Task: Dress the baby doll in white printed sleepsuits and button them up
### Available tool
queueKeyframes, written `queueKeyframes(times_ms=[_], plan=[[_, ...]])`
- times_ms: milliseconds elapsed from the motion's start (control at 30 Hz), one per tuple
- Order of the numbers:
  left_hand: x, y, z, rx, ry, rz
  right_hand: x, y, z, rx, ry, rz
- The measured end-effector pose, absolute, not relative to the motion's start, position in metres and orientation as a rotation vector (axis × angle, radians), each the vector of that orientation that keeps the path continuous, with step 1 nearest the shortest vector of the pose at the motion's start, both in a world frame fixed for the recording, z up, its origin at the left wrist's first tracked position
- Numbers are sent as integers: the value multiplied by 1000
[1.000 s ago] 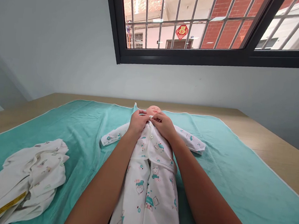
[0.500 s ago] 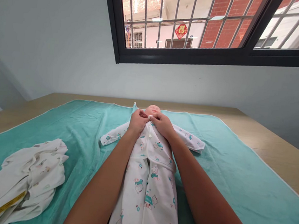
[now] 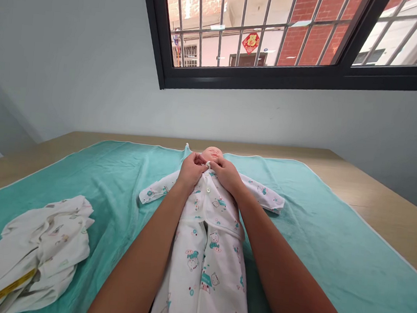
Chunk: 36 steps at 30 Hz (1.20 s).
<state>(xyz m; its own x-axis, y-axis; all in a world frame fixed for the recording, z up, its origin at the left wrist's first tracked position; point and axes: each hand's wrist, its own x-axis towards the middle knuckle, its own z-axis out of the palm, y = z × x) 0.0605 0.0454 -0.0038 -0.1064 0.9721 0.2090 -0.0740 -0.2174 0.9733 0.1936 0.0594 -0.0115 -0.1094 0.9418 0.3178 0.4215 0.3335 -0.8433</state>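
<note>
Slipping collar: the collar (image 3: 209,165), just below the chin of the doll (image 3: 212,152), could escape the fingertips, since so little cloth shows between them.
Crooked front: the two edges could meet unevenly if one hand pulled harder, skewing the button (image 3: 208,190) on the doll's chest.
Pressed chin: knuckles this near the doll's face could push its head aside.
Left hand (image 3: 191,168): fingers closed in a pinch on the collar, at the left of the doll's neck; the fingertips are partly hidden.
Right hand (image 3: 227,173): likewise pinched on the collar from the doll's other side, thumb and finger nearly meeting the left ones.
Shirt (image 3: 221,212): over the doll's chest, sleeves spread to both sides.
Blanket (image 3: 125,183): under the doll.
Spare clothes (image 3: 63,241): crumpled, well to the left of the doll.
</note>
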Motion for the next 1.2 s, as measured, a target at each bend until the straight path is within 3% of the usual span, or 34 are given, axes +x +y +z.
queueKeyframes(times_ms=[1200], plan=[[55, 44, -2, 1155, 1091, 1436, 194, 60, -15, -1215, -1686, 721]])
